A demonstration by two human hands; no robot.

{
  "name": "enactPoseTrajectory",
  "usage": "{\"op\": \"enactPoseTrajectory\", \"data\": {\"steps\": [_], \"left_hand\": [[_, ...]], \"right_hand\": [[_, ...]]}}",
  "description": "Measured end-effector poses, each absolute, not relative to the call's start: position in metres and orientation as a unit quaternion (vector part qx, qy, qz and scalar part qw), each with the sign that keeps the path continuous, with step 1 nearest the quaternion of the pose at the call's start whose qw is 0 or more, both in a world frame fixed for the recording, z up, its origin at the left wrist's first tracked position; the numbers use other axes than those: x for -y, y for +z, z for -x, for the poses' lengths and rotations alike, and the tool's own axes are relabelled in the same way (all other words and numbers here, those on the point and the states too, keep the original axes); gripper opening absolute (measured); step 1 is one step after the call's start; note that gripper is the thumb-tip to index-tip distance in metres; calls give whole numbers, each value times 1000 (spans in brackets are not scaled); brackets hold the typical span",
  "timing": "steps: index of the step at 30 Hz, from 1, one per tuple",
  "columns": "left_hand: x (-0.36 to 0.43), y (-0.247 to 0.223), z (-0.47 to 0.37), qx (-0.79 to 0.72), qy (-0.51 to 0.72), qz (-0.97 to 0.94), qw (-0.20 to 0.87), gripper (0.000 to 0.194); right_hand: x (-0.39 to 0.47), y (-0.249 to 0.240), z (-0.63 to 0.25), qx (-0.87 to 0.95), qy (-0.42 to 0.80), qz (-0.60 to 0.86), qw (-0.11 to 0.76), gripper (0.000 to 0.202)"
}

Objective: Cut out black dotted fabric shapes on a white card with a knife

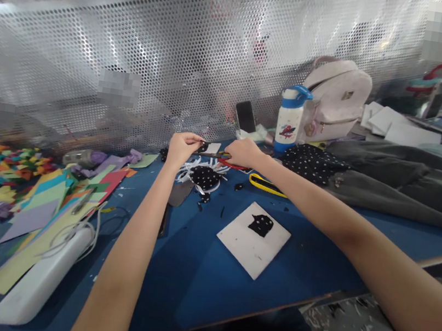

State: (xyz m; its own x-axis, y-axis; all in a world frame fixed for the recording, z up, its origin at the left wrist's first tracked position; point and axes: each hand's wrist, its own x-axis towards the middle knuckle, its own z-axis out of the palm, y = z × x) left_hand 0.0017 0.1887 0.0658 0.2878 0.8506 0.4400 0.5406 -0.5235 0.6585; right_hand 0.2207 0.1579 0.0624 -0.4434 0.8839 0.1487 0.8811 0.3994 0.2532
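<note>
The left hand (182, 147) pinches a small black scrap (204, 147) between thumb and fingertips, while the right hand (244, 153) is closed around the red handles of the scissors (226, 161). The scissors' long axis runs roughly sideways between the hands, blades pointing left, their tips close to the scrap; whether the two touch, or the blades are parted, I cannot tell. The scrap lies left of the right hand, at the left fingertips, so the left is nearer. Just below the hands, dotted cloth (205, 177) sits among white strips; nearer the body, below the right hand, a white tile (243, 241) bears a black patch (261, 225) on the counter (182, 287).
</note>
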Motion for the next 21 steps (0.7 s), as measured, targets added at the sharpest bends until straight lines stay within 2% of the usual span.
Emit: {"op": "enactPoseTrajectory", "data": {"steps": [8, 15, 18, 21], "left_hand": [[-187, 67, -4, -443, 400, -777, 199, 29], [-188, 67, -5, -454, 413, -763, 202, 30], [-186, 68, -6, -453, 412, -762, 210, 29], [-185, 68, -8, -450, 412, -761, 222, 28]], "right_hand": [[-168, 51, -229, -820, 129, -558, 10, 34], [-172, 37, -236, -845, 67, -531, -11, 35], [-172, 38, -239, -858, 22, -511, -44, 34], [-172, 47, -236, -871, -38, -476, -117, 34]]}}
